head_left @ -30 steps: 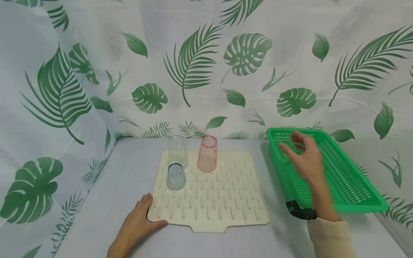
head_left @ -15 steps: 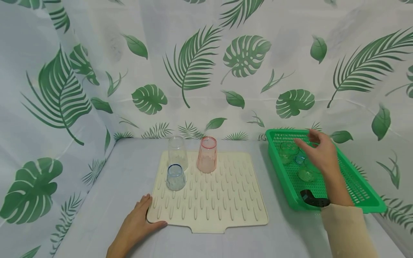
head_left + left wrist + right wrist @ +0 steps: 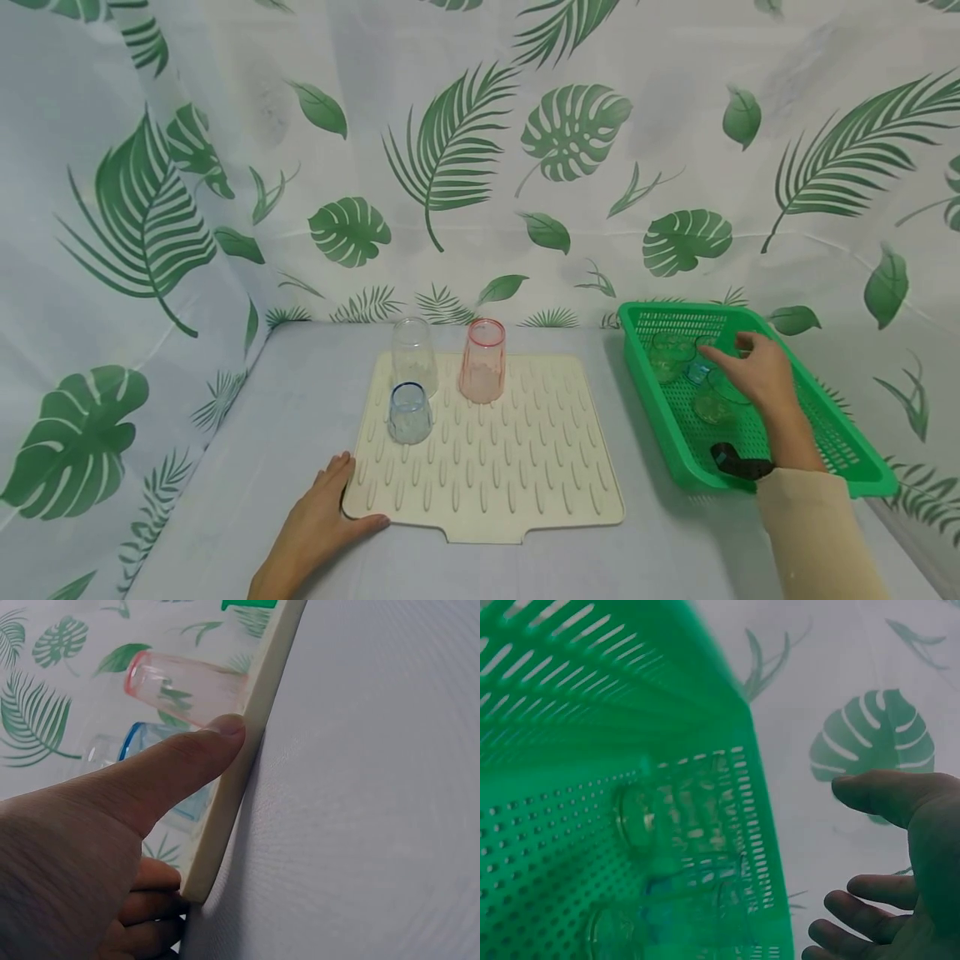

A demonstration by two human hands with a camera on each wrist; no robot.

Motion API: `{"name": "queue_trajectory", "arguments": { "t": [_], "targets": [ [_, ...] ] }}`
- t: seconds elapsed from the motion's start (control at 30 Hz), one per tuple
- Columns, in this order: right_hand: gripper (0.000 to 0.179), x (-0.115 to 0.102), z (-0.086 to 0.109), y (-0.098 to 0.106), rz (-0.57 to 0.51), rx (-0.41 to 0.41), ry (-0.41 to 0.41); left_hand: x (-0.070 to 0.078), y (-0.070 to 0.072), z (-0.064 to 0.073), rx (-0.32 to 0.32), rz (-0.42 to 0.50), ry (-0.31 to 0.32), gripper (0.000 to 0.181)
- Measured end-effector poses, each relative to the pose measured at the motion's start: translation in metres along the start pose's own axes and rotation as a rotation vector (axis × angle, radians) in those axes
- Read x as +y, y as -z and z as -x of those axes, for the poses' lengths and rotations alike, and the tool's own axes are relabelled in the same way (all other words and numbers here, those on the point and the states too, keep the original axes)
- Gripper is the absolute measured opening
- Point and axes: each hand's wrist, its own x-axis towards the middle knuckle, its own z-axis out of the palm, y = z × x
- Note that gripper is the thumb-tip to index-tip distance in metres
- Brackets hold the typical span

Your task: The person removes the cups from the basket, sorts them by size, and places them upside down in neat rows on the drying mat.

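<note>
My left hand (image 3: 318,517) holds the front left corner of a cream ridged drying mat (image 3: 525,467), thumb along the front edge, fingers at the left side. On the mat stand a tall clear glass (image 3: 414,358), a short blue-rimmed glass (image 3: 409,417) and a pink glass (image 3: 483,367). My right hand (image 3: 765,375) is over the green basket (image 3: 660,425), thumb and fingers apart, nothing held. Beneath and left of it in the basket are a clear glass (image 3: 671,362), a small blue glass (image 3: 699,367) and another clear glass (image 3: 716,404), partly behind the hand.
The basket's slotted walls (image 3: 562,667) rise around the glasses on the table's right side. A leaf-print cloth (image 3: 480,167) hangs behind the table. The right wrist wears a black band (image 3: 738,462).
My right hand has moved right and then a little down over the basket, uncovering the glasses in it. The left hand and the glasses on the mat have stayed put.
</note>
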Motion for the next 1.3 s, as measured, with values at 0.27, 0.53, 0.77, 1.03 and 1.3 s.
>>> {"name": "queue_trajectory", "arguments": {
  "t": [0.27,0.53,0.77,1.03,1.3],
  "targets": [
    [0.097,0.017,-0.004,-0.002,0.052,-0.079,-0.064,0.001,0.000,0.000,-0.007,-0.007,0.010,0.114],
    [0.108,0.023,-0.009,-0.001,0.152,-0.193,-0.088,0.001,0.001,0.001,-0.004,-0.015,0.004,0.114],
    [0.110,0.028,-0.012,-0.003,0.154,-0.238,-0.099,0.001,0.002,0.000,-0.012,-0.006,0.011,0.113],
    [0.107,0.030,-0.011,-0.003,0.192,-0.250,-0.127,0.001,0.002,0.000,-0.009,-0.006,0.007,0.113],
    [0.098,0.031,-0.008,0.000,0.214,-0.321,-0.147,0.001,0.002,0.001,-0.003,-0.015,0.001,0.112]
  ]
}}
